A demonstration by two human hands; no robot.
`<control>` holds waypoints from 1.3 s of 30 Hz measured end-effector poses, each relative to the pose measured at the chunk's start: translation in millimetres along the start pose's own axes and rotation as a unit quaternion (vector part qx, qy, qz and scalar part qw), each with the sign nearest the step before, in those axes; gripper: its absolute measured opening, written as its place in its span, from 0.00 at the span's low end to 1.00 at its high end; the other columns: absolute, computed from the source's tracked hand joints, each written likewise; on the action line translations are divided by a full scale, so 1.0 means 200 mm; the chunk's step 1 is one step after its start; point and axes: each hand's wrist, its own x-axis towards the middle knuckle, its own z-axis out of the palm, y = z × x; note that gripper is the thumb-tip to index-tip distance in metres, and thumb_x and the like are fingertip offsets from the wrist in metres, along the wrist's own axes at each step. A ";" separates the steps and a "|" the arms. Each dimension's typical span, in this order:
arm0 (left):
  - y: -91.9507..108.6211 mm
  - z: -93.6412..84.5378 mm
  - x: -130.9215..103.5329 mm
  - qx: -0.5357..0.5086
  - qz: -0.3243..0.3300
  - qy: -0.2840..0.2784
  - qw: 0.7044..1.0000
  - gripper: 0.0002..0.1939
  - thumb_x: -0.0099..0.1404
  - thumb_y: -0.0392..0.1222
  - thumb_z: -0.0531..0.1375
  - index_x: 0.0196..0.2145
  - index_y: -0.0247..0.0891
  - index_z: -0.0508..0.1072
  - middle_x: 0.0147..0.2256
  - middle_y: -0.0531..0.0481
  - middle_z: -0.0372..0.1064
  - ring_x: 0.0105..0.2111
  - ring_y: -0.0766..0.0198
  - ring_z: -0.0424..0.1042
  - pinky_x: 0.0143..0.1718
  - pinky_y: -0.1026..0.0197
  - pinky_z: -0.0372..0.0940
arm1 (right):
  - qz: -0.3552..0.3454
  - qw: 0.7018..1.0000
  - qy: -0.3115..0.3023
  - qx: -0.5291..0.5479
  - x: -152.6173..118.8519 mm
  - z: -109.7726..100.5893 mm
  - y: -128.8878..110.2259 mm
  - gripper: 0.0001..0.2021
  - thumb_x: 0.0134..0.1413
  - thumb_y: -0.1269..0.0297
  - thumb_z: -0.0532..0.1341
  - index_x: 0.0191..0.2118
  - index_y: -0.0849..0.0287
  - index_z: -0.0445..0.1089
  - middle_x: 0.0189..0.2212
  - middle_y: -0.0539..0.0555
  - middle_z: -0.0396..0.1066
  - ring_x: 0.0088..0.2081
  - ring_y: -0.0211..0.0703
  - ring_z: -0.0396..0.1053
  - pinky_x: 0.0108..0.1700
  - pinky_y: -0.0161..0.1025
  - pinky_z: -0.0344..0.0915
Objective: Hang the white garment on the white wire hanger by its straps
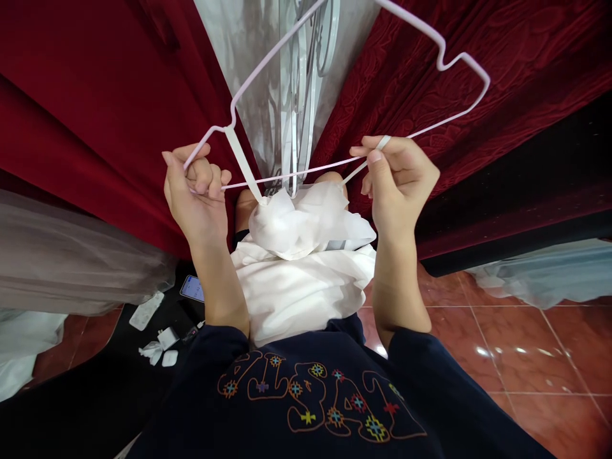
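Observation:
A pale pink wire hanger (pixel 268 62) spans the upper middle, tilted up to the right. My left hand (pixel 198 185) is closed round its lower left corner. One strap of a white garment (pixel 306 274) hangs in the hanger's left notch. The garment lies bunched over my lap, with sheer fabric on top. My right hand (pixel 399 175) pinches the other strap, which passes over a finger, beside the hanger's bottom bar. The right notch of the hanger carries no strap.
Red curtains (pixel 119 83) hang on both sides, with sheer grey fabric and white metal bars between them. At lower left a phone (pixel 192 288), a white charger (pixel 167 338) and small items lie on a black surface. Red tiles (pixel 521 344) cover the floor at right.

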 end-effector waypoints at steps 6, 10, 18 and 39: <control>0.07 -0.01 0.04 0.041 0.023 -0.010 0.999 0.35 0.92 0.43 0.40 0.34 0.34 0.78 0.24 0.57 0.34 0.21 0.67 0.33 0.23 0.62 0.44 | -0.025 0.971 0.236 0.032 0.11 -0.11 0.04 0.21 0.58 0.80 0.55 0.42 0.57 0.85 0.39 0.53 0.86 0.25 0.30 0.70 0.26 0.31 0.62; 0.12 -0.04 0.11 0.028 -0.004 -0.015 1.000 0.31 0.93 0.45 0.41 0.34 0.35 0.73 0.24 0.58 0.34 0.19 0.69 0.37 0.21 0.64 0.44 | 0.026 0.934 0.344 0.096 0.26 -0.28 0.15 0.20 0.59 0.84 0.55 0.34 0.59 0.83 0.34 0.51 0.84 0.27 0.28 0.76 0.29 0.25 0.66; 0.16 -0.06 0.15 0.044 -0.007 -0.029 0.999 0.31 0.91 0.35 0.43 0.33 0.31 0.77 0.23 0.60 0.37 0.18 0.71 0.38 0.20 0.63 0.44 | 0.041 0.984 0.135 0.104 0.46 -0.35 0.06 0.21 0.57 0.92 0.58 0.30 0.64 0.83 0.23 0.48 0.79 0.22 0.32 0.77 0.25 0.28 0.73; 0.13 -0.06 0.15 0.034 -0.032 -0.025 0.999 0.31 0.92 0.37 0.42 0.35 0.30 0.76 0.23 0.60 0.36 0.19 0.71 0.37 0.20 0.66 0.45 | -0.236 0.960 0.143 -0.042 0.37 -0.15 -0.11 0.08 0.60 0.56 0.73 0.37 0.54 0.83 0.32 0.41 0.74 0.36 0.31 0.70 0.44 0.44 0.64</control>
